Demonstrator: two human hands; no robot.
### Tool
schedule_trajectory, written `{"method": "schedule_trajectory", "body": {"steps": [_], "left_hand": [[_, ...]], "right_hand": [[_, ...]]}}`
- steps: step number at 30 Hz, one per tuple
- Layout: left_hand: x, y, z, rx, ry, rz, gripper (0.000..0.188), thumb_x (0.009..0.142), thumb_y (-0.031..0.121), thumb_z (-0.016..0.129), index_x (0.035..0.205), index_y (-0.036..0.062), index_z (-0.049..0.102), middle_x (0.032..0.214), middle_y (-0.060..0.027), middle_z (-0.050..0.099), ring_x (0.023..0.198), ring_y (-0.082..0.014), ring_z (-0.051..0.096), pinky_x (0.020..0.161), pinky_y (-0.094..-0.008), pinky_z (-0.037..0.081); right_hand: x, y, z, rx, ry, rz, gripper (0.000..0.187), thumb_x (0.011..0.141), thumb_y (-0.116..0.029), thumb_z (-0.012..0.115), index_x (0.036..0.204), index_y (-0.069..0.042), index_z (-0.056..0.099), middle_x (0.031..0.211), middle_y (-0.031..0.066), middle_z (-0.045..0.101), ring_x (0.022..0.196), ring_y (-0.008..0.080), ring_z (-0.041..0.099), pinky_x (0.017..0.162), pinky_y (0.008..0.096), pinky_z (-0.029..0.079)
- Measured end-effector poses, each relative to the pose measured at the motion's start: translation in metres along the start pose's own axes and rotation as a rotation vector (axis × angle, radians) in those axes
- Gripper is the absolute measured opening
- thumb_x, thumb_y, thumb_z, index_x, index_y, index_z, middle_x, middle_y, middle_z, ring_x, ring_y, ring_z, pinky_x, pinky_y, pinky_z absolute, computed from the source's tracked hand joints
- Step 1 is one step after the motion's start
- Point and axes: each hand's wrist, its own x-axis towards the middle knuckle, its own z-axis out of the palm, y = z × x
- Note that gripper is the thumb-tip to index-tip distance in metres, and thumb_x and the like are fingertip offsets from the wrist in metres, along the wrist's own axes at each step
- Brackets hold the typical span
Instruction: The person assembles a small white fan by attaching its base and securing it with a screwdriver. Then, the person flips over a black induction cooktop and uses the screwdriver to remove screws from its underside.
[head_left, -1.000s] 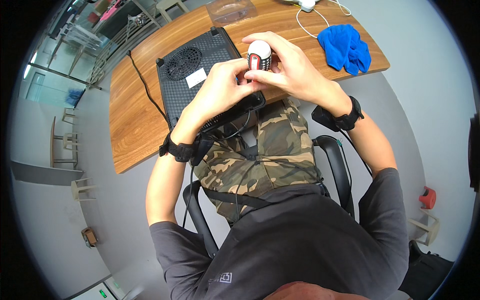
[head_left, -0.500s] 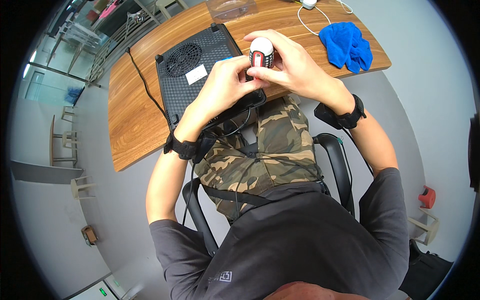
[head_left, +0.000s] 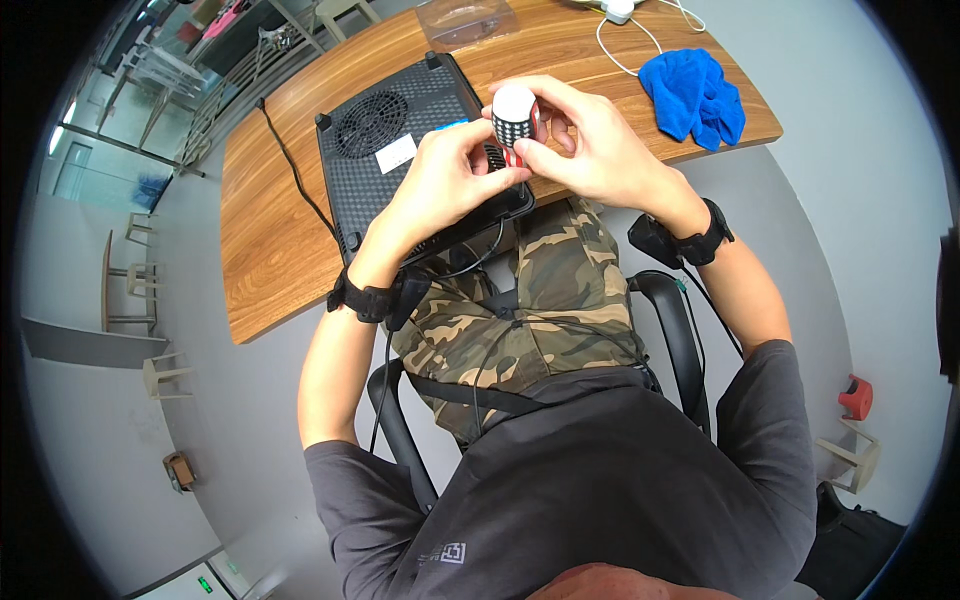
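Note:
A screwdriver (head_left: 514,120) stands nearly upright over the near right corner of a flat black appliance (head_left: 432,85). Its thick handle has a white rounded cap, a black dotted grip and red parts lower down; the shaft and tip are hidden. My right hand (head_left: 585,140) is closed round the handle, thumb on the near side. My left hand (head_left: 455,165) is closed at the screwdriver's lower end, its thumb and fingers pinching there, though the exact contact is partly hidden. The appliance lies with its underside up, showing a round fan grille, a white label and corner feet.
The wooden table (head_left: 265,230) has a curved edge. A black power cord (head_left: 290,165) lies along the appliance's left side. At the right sits a crumpled blue cloth (head_left: 693,98); behind are a clear plastic tray (head_left: 465,22) and a white plug with cable (head_left: 620,12).
The screwdriver's handle has turned in my right hand: its red-framed panel faced me before, and the black dotted grip does now. My left hand has stayed nearly in place.

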Motion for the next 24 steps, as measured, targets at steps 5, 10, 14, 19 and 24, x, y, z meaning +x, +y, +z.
{"method": "schedule_trajectory", "body": {"steps": [5,10,14,19,24], "left_hand": [[0.001,-0.012,0.016,-0.064,0.118,0.214,0.035,0.081,0.021,0.086,0.1,-0.0003,0.067,0.077,-0.01,0.06,0.064,-0.0188,0.058,0.06,-0.0337,0.048],[0.001,-0.002,0.008,-0.122,0.023,0.198,0.03,0.084,0.018,0.083,0.102,-0.0004,0.068,0.077,-0.0087,0.061,0.064,-0.0195,0.056,0.06,-0.0334,0.047],[-0.002,-0.008,0.005,-0.052,-0.001,0.061,0.027,0.084,0.019,0.083,0.098,-0.0003,0.07,0.074,-0.006,0.059,0.064,-0.0138,0.055,0.059,-0.0308,0.046],[0.0,-0.013,0.013,-0.169,0.073,0.104,0.03,0.082,0.019,0.087,0.098,0.0001,0.07,0.073,-0.0046,0.059,0.062,-0.0093,0.053,0.058,-0.028,0.045],[0.002,-0.002,0.011,-0.117,0.088,0.077,0.033,0.082,0.02,0.089,0.098,0.0004,0.068,0.074,-0.0034,0.06,0.062,-0.0074,0.05,0.057,-0.0261,0.044]], "right_hand": [[-0.003,-0.005,0.002,-0.171,0.018,-0.042,0.054,0.09,-0.011,0.081,0.139,-0.001,0.058,0.112,0.0045,0.064,0.097,0.011,0.063,0.088,0.0266,0.053],[-0.006,-0.008,0.007,-0.006,0.138,0.02,0.054,0.088,-0.019,0.082,0.133,0.0,0.059,0.103,0.01,0.069,0.087,0.0159,0.067,0.078,0.0316,0.055],[-0.008,-0.001,0.01,0.139,0.072,0.1,0.052,0.092,-0.01,0.077,0.138,0.001,0.056,0.119,0.0082,0.065,0.096,0.0104,0.061,0.085,0.0257,0.052],[-0.004,-0.009,0.006,-0.176,0.086,-0.007,0.052,0.089,-0.017,0.083,0.133,0.0,0.061,0.114,0.0085,0.066,0.093,0.0116,0.062,0.081,0.0276,0.053],[-0.005,-0.005,0.006,-0.107,0.162,-0.016,0.054,0.087,-0.022,0.086,0.131,-0.001,0.064,0.104,0.0058,0.066,0.083,0.0102,0.058,0.07,0.0262,0.049]]}}
